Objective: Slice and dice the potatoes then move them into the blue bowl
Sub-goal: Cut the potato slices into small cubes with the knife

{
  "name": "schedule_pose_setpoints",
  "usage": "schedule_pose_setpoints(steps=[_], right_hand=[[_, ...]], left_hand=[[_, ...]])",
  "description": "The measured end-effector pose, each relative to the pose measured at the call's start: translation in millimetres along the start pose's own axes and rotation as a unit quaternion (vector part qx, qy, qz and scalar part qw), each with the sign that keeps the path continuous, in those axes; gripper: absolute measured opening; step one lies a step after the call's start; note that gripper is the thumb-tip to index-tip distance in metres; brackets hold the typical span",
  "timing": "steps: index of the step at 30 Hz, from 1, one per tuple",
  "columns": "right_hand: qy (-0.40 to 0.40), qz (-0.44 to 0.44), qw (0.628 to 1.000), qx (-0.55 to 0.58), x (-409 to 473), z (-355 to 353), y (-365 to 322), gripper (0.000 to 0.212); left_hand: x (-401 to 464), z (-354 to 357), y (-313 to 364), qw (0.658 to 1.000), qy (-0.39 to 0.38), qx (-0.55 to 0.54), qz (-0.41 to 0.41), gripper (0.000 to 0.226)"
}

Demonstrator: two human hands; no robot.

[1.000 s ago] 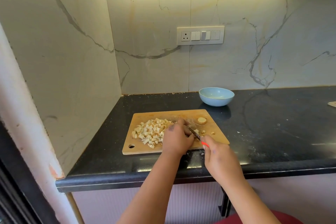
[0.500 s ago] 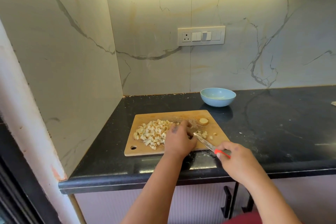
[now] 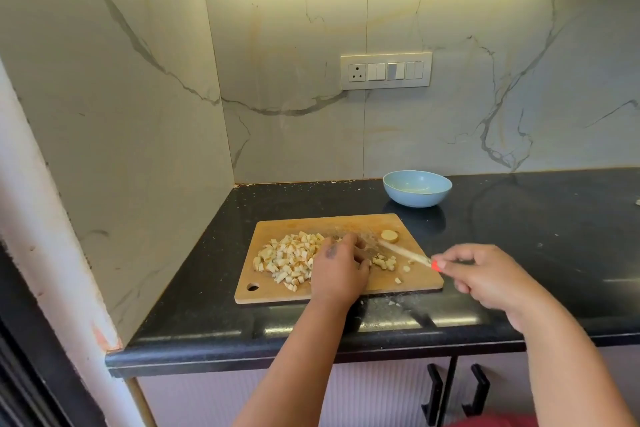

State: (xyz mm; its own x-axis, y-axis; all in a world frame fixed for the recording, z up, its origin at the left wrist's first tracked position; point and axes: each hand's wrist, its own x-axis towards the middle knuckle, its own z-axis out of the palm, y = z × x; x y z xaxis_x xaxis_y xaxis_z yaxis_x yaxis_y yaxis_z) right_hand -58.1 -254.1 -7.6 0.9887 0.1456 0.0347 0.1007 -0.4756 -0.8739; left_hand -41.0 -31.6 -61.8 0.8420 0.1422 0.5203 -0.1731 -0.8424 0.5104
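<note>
- Most of the potato already lies diced: a big heap of cubes (image 3: 289, 258) covers the left half of the cutting board (image 3: 346, 224), a smaller cluster (image 3: 384, 262) lies mid-board with a few strays beside it, and one round end piece (image 3: 390, 236) waits uncut near the far right corner.
- Nothing appears to be in the blue bowl (image 3: 417, 188) behind the board, so by my reading the whole transfer is left.
- Black countertop (image 3: 536, 236) with crumbs along its front edge; a switch panel (image 3: 386, 71) on the marble wall.
- Left hand (image 3: 341, 269) rests on the board between heap and cluster, fingers curled downward; whether they hold a piece I cannot tell.
- Right hand (image 3: 485, 276) pinches the knife (image 3: 405, 252) at its red handle, blade angled across the board.
- No obstacle stands between board and bowl.
</note>
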Motion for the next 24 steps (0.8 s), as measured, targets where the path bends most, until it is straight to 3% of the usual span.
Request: schedule_pose_setpoints(steps=[5, 9, 13, 19, 24], right_hand=[[0.144, -0.063, 0.987, -0.035, 41.1, 37.2, 2.1, 0.010], [0.223, -0.058, 0.973, 0.024, 55.4, 58.4, 22.1, 0.018], [0.220, -0.047, 0.973, 0.052, 59.9, 56.8, 30.6, 0.016], [0.232, -0.047, 0.970, 0.050, 61.8, 55.3, 33.5, 0.017], [0.278, -0.036, 0.954, 0.108, 61.4, 52.6, 34.0, 0.019]], left_hand=[[-1.6, -1.6, 0.8, 1.000, 0.017, 0.008, 0.009, 0.017], [-1.4, 0.5, -0.3, 1.000, 0.023, -0.005, 0.015, 0.013], [1.1, 6.0, -3.4, 0.999, 0.028, -0.026, 0.008, 0.016], [2.0, 2.5, 1.0, 0.998, 0.036, -0.044, -0.002, 0.043], [3.1, 3.7, 1.1, 0.998, 0.009, -0.059, 0.024, 0.035]])
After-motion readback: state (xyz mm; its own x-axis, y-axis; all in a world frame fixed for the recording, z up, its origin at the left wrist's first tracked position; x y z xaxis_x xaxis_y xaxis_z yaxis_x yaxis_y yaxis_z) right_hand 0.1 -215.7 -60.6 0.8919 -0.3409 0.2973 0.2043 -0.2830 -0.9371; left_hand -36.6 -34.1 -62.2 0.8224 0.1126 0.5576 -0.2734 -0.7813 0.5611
